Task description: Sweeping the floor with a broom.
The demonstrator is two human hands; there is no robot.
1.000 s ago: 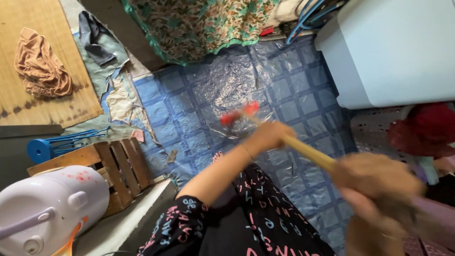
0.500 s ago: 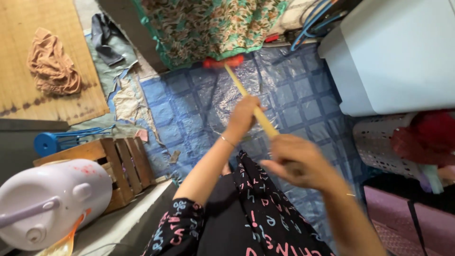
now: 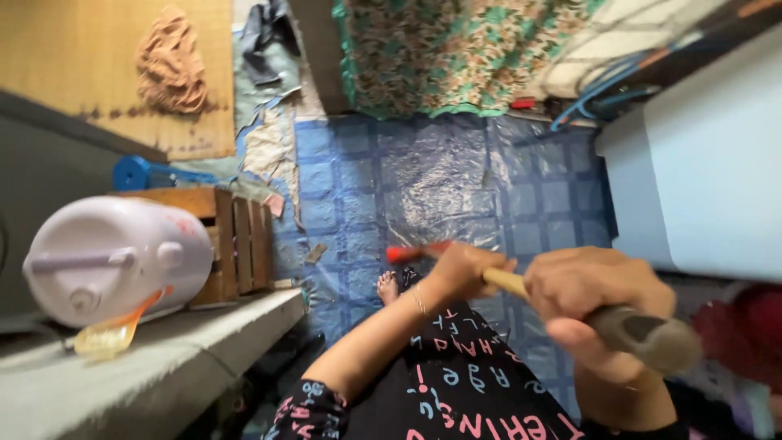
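Your right hand (image 3: 590, 297) is wrapped tight round the near end of the broom handle (image 3: 505, 282), fingers curled over the dark grip at its butt; your left hand (image 3: 464, 269) is closed round the same yellowish shaft further along, toward the head; both hands pinch the handle and nothing else. The broom's red head (image 3: 407, 253) lies to the far left of both grips, low over the blue checked plastic sheet (image 3: 440, 179) on the floor, just beyond your bare foot (image 3: 388, 287); whether the bristles touch the sheet you cannot tell, since your left hand hides part of the head. The long axis runs from near right, at your right fist, up to far left at the red head; your left hand is the nearer of the two to the head, almost against it. To your left a wooden crate (image 3: 236, 244) stands on the floor beside a grey ledge (image 3: 163, 358) bearing a pale lilac jug (image 3: 114, 257); far ahead hangs a green floral cloth (image 3: 456, 49), and a white appliance (image 3: 700, 179) stands at the right.
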